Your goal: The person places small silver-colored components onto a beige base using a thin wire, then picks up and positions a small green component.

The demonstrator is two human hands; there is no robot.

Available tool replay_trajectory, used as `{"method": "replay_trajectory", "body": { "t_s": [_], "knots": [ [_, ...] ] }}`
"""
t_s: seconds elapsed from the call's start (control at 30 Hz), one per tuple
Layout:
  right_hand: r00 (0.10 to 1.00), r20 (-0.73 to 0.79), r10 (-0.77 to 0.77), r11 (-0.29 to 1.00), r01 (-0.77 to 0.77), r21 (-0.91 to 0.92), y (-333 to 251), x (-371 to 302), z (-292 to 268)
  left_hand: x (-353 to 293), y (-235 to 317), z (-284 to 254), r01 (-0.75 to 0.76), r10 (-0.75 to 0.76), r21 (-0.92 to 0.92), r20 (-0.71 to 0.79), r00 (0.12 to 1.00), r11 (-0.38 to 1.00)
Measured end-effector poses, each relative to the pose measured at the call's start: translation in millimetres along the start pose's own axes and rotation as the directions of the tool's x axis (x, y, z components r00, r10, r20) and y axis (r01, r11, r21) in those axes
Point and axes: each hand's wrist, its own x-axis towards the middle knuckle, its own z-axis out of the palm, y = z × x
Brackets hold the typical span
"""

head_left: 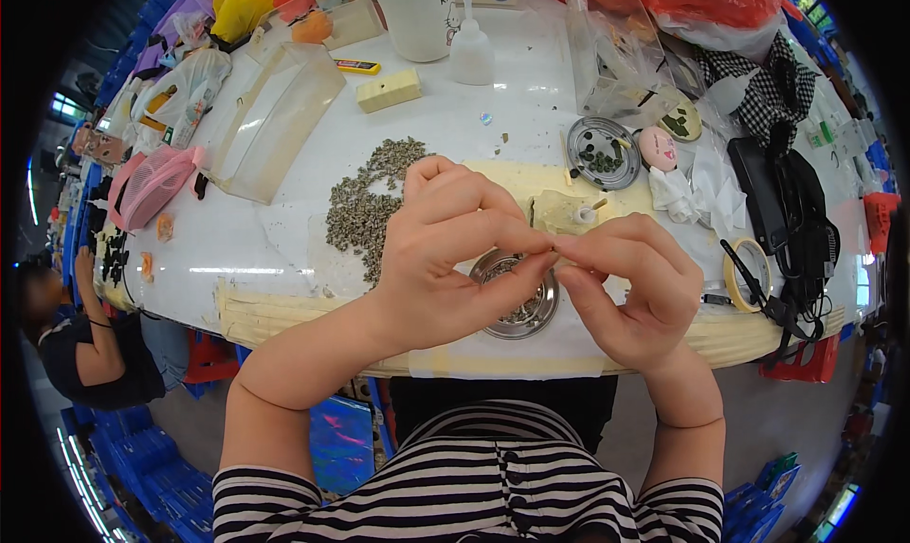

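My left hand [441, 259] and my right hand [646, 292] meet over the near part of the table, thumb and forefinger of each pinched together. Whatever lies between their fingertips is too small to make out. Beneath them sits a round metal dish [519, 333] with small greyish pieces in it, partly covered by my left hand. Just beyond the fingertips is a pale yellowish block [559, 209] with a small white cylinder and a thin stick. A spread pile of small grey-brown pieces [365, 216] lies left of my left hand.
A metal dish of dark green pieces [604, 178] stands right of centre, near a tape roll [761, 276] and black bag [791, 207]. Farther back are a white squeeze bottle [471, 55], white bucket [414, 22] and clear plastic bin [275, 117]. Another person [95, 353] sits at left.
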Motion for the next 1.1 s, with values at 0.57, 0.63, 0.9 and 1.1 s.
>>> {"method": "replay_trajectory", "body": {
  "t_s": [0.57, 0.63, 0.9, 1.1],
  "knots": [
    [0.837, 0.154, 0.526, 0.749, -0.541, 0.382, -5.9, -5.0, -1.8, 1.4, -3.7, -4.3, -0.066, 0.066, -0.012, 0.005, 0.998, 0.998],
    [0.815, 0.186, 0.549, 0.693, -0.568, 0.444, -4.3, -6.3, -2.1, 1.7, -4.1, -3.2, -0.077, 0.077, -0.012, -0.005, 0.997, 0.997],
    [0.853, 0.147, 0.501, 0.783, -0.520, 0.342, -4.1, -5.9, -1.8, 2.1, -1.2, -1.5, -0.099, 0.100, 0.039, -0.022, 0.995, 0.994],
    [0.884, 0.133, 0.449, 0.821, -0.467, 0.330, -3.2, -5.3, -1.4, 1.4, -0.2, -2.4, -0.064, 0.064, 0.007, -0.024, 0.998, 0.998]
  ]
}}
